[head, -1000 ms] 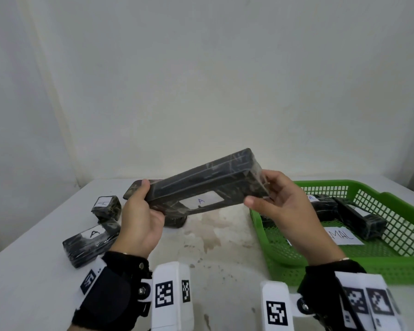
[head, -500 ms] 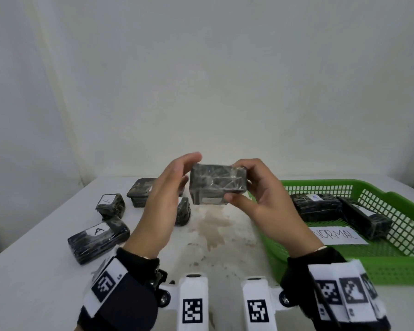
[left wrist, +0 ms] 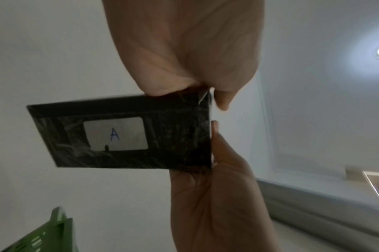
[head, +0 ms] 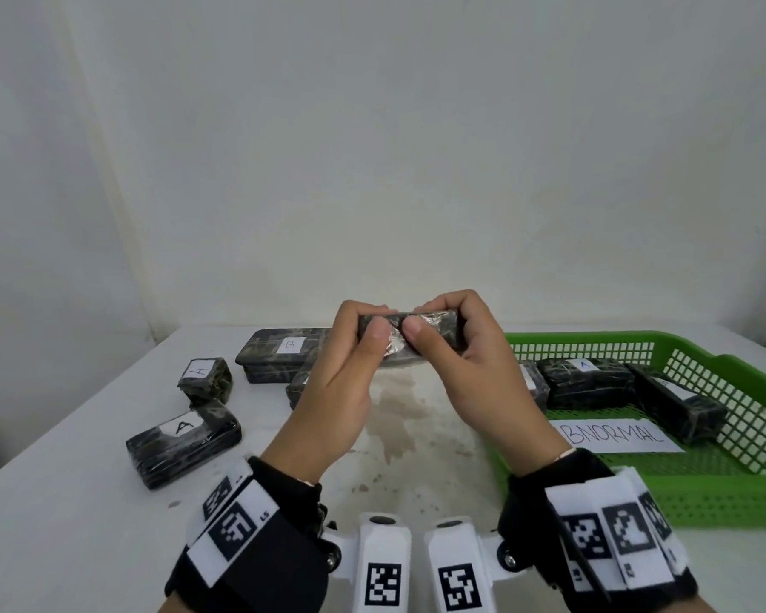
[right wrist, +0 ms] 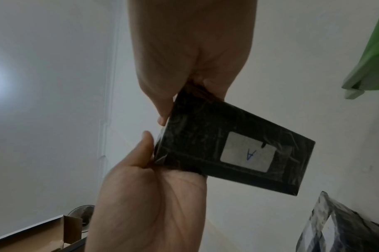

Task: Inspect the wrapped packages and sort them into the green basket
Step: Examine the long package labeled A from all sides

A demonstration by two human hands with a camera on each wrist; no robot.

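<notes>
Currently, I hold one wrapped package (head: 410,331) above the desk (head: 63,502), pinched between my left hand (head: 341,382) and right hand (head: 474,369), fingers curled round its near end. Its "A" label (left wrist: 115,133) faces downward. To the right, the green basket (head: 726,493) contains three packages (head: 587,382) and a paper sign (head: 615,435); my right hand hides the sign's first letter and part of one package.

A bare sorting station, like a test or inspection room: plain white walls (head: 372,148), a stained white table (head: 399,440), black wrapped packages (head: 182,440) with handwritten letter labels, and a green basket (head: 726,484) holding a paper sign (head: 615,435) that reads "BNORMAL" where visible.
</notes>
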